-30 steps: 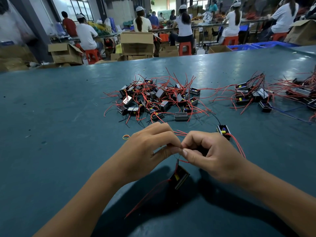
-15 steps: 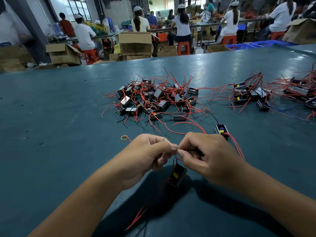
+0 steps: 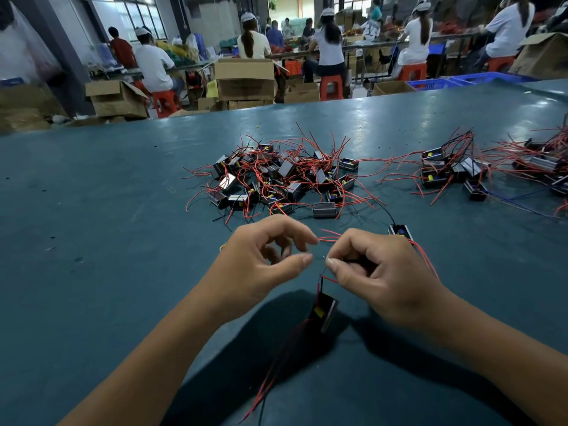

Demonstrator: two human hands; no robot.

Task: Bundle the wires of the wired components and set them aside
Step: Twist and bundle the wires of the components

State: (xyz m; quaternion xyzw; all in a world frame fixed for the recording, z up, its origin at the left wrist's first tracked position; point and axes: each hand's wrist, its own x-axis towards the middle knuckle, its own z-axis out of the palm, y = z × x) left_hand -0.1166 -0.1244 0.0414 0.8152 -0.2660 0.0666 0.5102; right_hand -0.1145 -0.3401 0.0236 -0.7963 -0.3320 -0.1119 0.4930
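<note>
Now: wires pinched, component dangling

Nearest, hanging below the right hand (image 3: 381,281), a small black wired component (image 3: 324,312), red and black leads trailing down. Right fingers curled, pinching its wires. Left hand (image 3: 261,265) just beside, fingers loosely bent, gripping nothing. Farther across the teal table (image 3: 92,241), a tangled pile of components (image 3: 282,179).

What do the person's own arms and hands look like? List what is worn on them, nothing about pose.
Both forearms are bare as far as the picture reaches: no sleeves, gloves, watch, bracelets or rings show. The left hand and right hand have short, unpainted fingernails. No markings or bandages are visible. The upper arms lie outside the picture, so any sleeve higher up cannot be told.
</note>
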